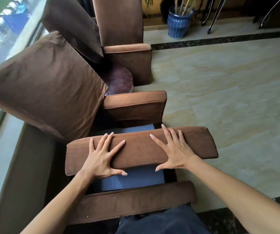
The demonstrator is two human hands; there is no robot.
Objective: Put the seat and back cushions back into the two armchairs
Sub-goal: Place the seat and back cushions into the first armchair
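While both hands lie flat on it, the brown seat cushion [141, 149] stands on edge across the near armchair [135, 198], its upper side face turned to the camera. The left hand [102, 159] is spread wide, fingers straight, palm against the cushion's left half, thumb over the lower edge. The right hand [173, 154] is likewise spread and pressing on the right half; neither hand is curled round the fabric.

The cushion is not yet seated. Blue lining [134, 179] of the seat well shows below it and again behind it, and its right end juts out past the front of the chair, so it appears skewed to the frame. A back cushion [46, 88] leans loosely over the chair's back, and a second one [71, 26] rests on the far armchair [129, 61], where an upright seat cushion [119, 21] stands.

Judgement: the step in hand is laying the cushion down into the well. Done well, it calls for squaring the cushion between the two armrests first, then tipping it flat and pressing evenly with both palms until the blue is covered. Uneven pressure risks a corner riding up on an armrest.
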